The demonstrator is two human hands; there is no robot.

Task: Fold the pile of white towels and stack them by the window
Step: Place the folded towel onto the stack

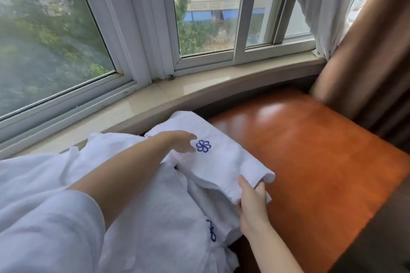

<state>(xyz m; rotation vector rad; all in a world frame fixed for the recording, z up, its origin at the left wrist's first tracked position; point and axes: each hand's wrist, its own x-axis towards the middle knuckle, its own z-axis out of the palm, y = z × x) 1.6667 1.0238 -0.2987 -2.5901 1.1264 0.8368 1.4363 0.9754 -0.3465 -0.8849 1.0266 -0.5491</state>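
Folded white towel (221, 159), blue flower emblem (203, 146) facing up, lies partly on the pile of white towels (155, 206) and partly over the left edge of the orange-brown counter (321, 162). Its far end reaches toward the window sill (199, 88); its near end hangs loose.

Right hand (253, 199) grasps the towel's near corner: thumb on top of the cloth, fingers tucked beneath the edge. Left hand (179, 141) is released, fingers relaxed and slightly bent, held over the towel just left of the emblem; contact with the cloth cannot be told. Left forearm crosses above the pile; a white sleeve (44, 228) covers the upper arm.

The pile is crumpled, unfolded, filling the lower left. A second blue emblem (211, 230) shows on a towel near the right wrist.

Counter surface is glossy, with window glare near its far end. Sill is pale stone, curving along a bay window (210, 29) with white frames. Outside: trees, a building. At right, a sheer white curtain (321, 6) and a brown drape (366, 51) hang to the sill's end.
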